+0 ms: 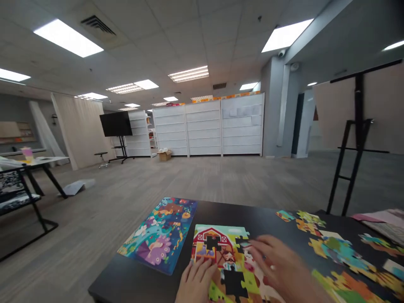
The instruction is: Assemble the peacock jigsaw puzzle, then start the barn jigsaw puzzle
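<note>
A farm jigsaw puzzle (221, 233) with a red barn lies partly assembled on the dark table; dark gaps show at the barn's upper part, the right side and the lower middle. Flat on its lower left part rests my left hand (197, 280), fingers stretched out. At the puzzle's right edge, my right hand (277, 263) is somewhat blurred, its thumb and fingers pinched on a small puzzle piece (247, 243) beside the gap there. My fingers cover most of that piece. A finished-looking sea-creature puzzle (164, 235) lies to the left, touched by neither hand.
Loose puzzle pieces (337, 250) are scattered over the right side of the dark table (139, 283). Beyond the table's edge stands a black easel-like stand (347, 168). White shelving (203, 130), a screen on a stand (116, 124) and a cardboard box (164, 155) are farther back.
</note>
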The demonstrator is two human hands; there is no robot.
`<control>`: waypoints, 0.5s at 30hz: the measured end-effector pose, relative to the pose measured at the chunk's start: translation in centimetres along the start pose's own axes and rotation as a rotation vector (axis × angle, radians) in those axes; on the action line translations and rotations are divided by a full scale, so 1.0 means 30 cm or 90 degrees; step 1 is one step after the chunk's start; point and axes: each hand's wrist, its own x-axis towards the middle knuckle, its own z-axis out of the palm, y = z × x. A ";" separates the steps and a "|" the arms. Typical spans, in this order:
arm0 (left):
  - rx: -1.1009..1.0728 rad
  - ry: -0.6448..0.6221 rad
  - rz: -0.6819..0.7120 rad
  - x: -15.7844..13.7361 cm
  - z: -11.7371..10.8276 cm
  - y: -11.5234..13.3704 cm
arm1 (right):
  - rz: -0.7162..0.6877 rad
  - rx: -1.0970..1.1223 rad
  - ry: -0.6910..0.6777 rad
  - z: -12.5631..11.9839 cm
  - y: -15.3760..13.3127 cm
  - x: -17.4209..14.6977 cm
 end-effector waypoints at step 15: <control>-0.015 0.064 -0.094 -0.025 0.190 -0.004 | -0.131 0.001 -0.210 0.153 -0.235 0.269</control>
